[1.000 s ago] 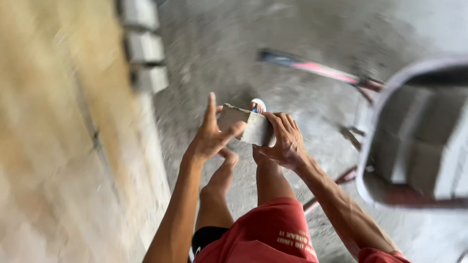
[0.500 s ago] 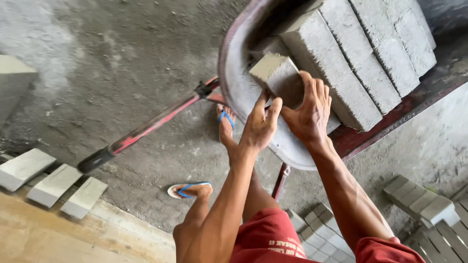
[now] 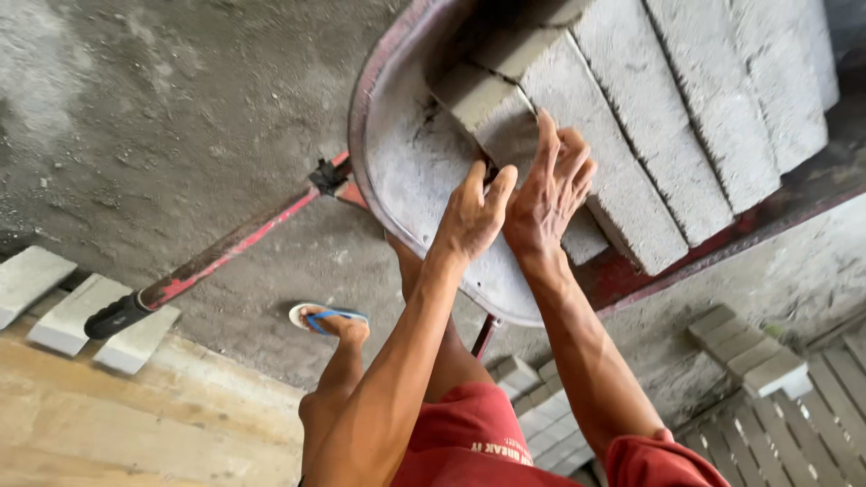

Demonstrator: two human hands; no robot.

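Wheelbarrow on a concrete floor

Wheelbarrow (image 3: 397, 194) upper centre, holding grey blocks (image 3: 631, 135); floor (image 3: 162, 117) bears loose blocks (image 3: 63, 302) at left; more blocks (image 3: 753, 356) lower right.

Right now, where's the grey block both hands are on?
In the head view the grey block lies upper centre inside the wheelbarrow, against the stacked blocks, with the left hand and right hand at its near end.

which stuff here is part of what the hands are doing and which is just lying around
In hand:
- left hand and right hand, both on the grey block
- wheelbarrow holding it
- stacked blocks beside it

Lying about:
- three blocks by the wheelbarrow handle
- loose blocks on the ground
- blue sandal, worn on a foot
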